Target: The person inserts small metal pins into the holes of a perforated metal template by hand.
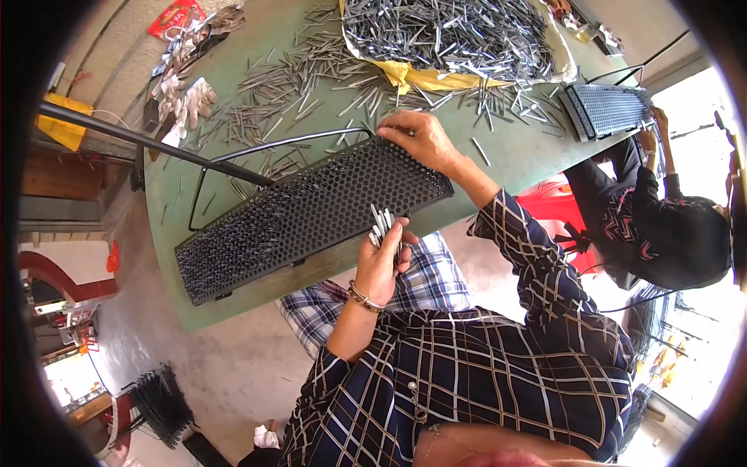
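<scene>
Black perforated rack (373, 183) lies aslant at the green table's (517, 148) near edge; left part bristling, right holes mostly bare. Left hand (383, 253) closed round a bundle of metal strips (381, 222) at the rack's near edge. Right hand (416, 136) curled at the far right corner; cannot tell whether it pinches anything. Judgement: bundle loose, ends level, frees single strips. Scattered strips (299, 66) behind; black bar (156, 145) at left may obstruct reach.

Glossy metal strips (380, 224), a matt perforated panel (334, 204), smooth tabletop (510, 148), cloth gloves (199, 100).
</scene>
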Tool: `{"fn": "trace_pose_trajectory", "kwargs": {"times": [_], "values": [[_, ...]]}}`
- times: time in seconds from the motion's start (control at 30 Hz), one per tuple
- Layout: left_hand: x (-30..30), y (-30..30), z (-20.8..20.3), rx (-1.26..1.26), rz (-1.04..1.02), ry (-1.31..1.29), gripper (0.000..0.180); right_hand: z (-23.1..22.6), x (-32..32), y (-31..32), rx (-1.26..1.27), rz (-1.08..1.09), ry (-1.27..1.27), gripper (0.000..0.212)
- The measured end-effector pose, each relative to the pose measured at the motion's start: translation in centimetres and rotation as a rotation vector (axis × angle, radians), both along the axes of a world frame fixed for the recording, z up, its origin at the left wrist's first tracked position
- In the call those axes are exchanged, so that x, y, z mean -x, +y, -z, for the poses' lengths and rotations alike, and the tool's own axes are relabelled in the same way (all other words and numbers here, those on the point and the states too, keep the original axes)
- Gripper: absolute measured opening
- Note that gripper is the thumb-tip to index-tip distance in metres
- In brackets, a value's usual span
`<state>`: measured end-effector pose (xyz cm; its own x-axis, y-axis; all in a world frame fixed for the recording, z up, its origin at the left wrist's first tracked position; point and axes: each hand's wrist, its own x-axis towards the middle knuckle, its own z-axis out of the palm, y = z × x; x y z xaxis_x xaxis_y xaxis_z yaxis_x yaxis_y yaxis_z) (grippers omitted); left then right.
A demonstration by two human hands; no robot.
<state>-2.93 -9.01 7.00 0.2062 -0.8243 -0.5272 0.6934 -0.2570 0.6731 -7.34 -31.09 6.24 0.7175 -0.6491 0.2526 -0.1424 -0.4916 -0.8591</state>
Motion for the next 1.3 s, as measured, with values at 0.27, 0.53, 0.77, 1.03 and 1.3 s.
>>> {"fn": "trace_pose_trajectory", "kwargs": {"times": [0.27, 0.53, 0.77, 1.03, 1.3], "values": [[0.2, 0.3, 0.3, -0.004, 0.014, 0.011, 0.022, 0.7, 0.1, 0.3, 0.286, -0.010, -0.027, 0.016], [0.2, 0.1, 0.5, 0.021, 0.017, 0.020, 0.022, 0.9, 0.2, 0.2, 0.392, -0.025, -0.036, 0.016], [0.0, 0.4, 0.8, 0.033, 0.042, 0.015, 0.020, 0.5, -0.1, 0.1, 0.409, -0.085, 0.005, 0.016], [-0.9, 0.6, 0.4, 0.105, 0.064, 0.046, 0.024, -1.0, 0.8, 1.2, 0.278, -0.035, 0.025, 0.021], [-2.2, 0.0, 0.3, 0.237, 0.009, 0.045, 0.025, -3.2, 2.8, 6.7, -0.535, -0.237, 0.158, 0.030]]}}
